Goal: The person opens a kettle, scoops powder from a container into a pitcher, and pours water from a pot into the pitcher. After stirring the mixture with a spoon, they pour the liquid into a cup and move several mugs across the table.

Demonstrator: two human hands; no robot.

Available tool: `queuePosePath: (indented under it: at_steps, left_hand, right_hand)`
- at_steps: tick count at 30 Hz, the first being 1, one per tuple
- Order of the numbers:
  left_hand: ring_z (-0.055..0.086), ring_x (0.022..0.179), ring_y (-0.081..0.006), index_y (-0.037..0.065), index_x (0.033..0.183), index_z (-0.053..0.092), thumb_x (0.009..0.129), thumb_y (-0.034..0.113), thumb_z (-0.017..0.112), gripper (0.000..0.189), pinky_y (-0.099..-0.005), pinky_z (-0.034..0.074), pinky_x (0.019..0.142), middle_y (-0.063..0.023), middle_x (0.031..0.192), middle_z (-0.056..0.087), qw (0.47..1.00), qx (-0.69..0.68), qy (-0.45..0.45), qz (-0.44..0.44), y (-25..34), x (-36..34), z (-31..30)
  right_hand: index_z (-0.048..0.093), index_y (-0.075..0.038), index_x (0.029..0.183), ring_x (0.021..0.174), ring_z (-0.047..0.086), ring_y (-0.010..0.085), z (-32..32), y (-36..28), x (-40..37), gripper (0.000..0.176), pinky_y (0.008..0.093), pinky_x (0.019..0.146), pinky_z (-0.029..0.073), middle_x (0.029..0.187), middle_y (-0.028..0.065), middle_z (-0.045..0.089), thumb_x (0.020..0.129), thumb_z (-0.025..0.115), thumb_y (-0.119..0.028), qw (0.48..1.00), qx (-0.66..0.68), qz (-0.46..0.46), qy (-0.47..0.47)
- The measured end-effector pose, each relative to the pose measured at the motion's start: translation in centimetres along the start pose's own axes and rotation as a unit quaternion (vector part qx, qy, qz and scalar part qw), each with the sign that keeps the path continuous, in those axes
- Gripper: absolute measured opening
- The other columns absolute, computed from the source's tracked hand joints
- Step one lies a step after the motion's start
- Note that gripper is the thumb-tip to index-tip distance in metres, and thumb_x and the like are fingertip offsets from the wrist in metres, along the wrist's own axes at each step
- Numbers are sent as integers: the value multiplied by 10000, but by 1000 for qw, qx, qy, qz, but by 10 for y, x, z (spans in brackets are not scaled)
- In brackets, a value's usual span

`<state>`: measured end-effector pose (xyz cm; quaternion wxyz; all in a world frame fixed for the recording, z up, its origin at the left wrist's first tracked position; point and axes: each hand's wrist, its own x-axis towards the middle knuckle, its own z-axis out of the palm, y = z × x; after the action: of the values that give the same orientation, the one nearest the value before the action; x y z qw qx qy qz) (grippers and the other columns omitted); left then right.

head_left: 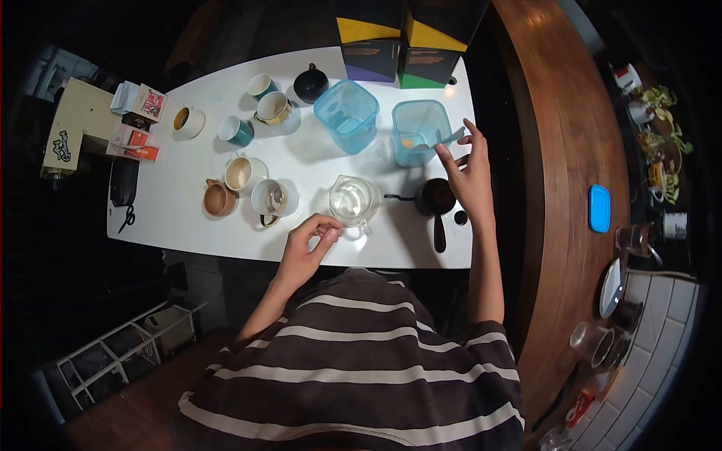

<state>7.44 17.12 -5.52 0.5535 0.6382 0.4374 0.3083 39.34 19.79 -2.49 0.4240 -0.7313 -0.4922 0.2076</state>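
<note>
So, spoon-like utensil [456,137] slants into the blue tub on the right [412,155], its upper end apparently pinched by the right hand [471,174]. Best handled lightly, tip inside the walls, wrist clear of the rim. Tub stands on white table [169,210], near second blue tub [353,139]. Left hand [307,248] curled at glass jug [352,197]; can't tell if gripping; soft contact would suit glass. Dark pot [435,195] left of right forearm.
</note>
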Motion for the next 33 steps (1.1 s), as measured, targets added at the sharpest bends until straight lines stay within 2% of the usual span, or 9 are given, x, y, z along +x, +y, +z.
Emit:
queuePosePath:
  at_steps: [3,6,8,9,13,22,28,30,33]
  left_hand:
    - [666,877,-124,-8,1065,653,983,71,603,125,-277,503,814,-70,946,705,1000,-18,12,-8,-1,6,0]
    - [666,887,-125,-6,1081,647,997,86,585,139,-283,509,828,-73,956,705,1000,-23,3,-12,1,16,2]
    - [666,893,-127,-4,1090,643,1002,90,578,144,-287,511,836,-73,959,706,999,-51,-6,-17,0,19,4]
    - [667,900,-129,-1,1099,640,1007,95,572,150,-292,514,843,-73,962,707,997,-75,-20,-20,0,21,5]
    - [666,909,-133,1,1107,634,1011,94,567,149,-296,516,856,-73,965,706,997,-60,-43,-20,6,29,9]
    - [653,901,-137,15,1106,637,997,92,592,140,-294,496,816,-72,955,708,996,-40,-81,0,19,41,13]
    - [655,896,-185,16,1188,595,903,76,720,318,-317,506,843,-92,1024,677,987,73,-37,138,59,45,19]
    - [650,892,-221,3,1218,574,868,61,754,398,-334,516,850,-104,1021,660,959,-35,-33,280,71,35,22]
    - [596,1060,-267,5,1320,489,805,149,831,634,-385,502,923,-159,1198,582,949,28,-41,310,66,48,30]
  right_hand:
    - [453,-11,1424,675,570,167,8,2,21,677,323,657,513,1176,186,524,928,717,-390,999,-1,-17,-39]
    - [480,-16,1371,662,606,205,10,5,34,587,345,646,509,1065,198,602,959,675,-387,997,-2,19,-69]
    - [480,-27,1347,670,653,262,10,0,38,519,376,652,508,850,187,664,991,622,-377,993,-10,103,-61]
    - [525,-16,1314,667,674,305,11,0,40,428,401,661,505,703,190,668,1014,570,-319,993,-35,96,-63]
    - [639,45,1162,635,664,306,11,4,46,314,422,626,486,705,236,654,1003,525,-201,991,-61,76,-92]
    - [634,43,1250,501,519,177,8,1,32,311,357,553,448,612,201,580,978,537,-72,997,-56,36,-28]
    - [634,40,1247,474,520,169,-31,-36,-11,305,327,509,441,597,196,564,966,533,-27,995,-57,-60,53]
    - [646,34,1230,464,554,192,-40,-49,-31,297,320,501,441,589,196,552,955,540,-3,991,-39,-86,96]
    - [630,23,1261,482,612,253,-44,-54,-43,328,340,516,463,583,200,554,944,548,15,994,-53,-76,60]
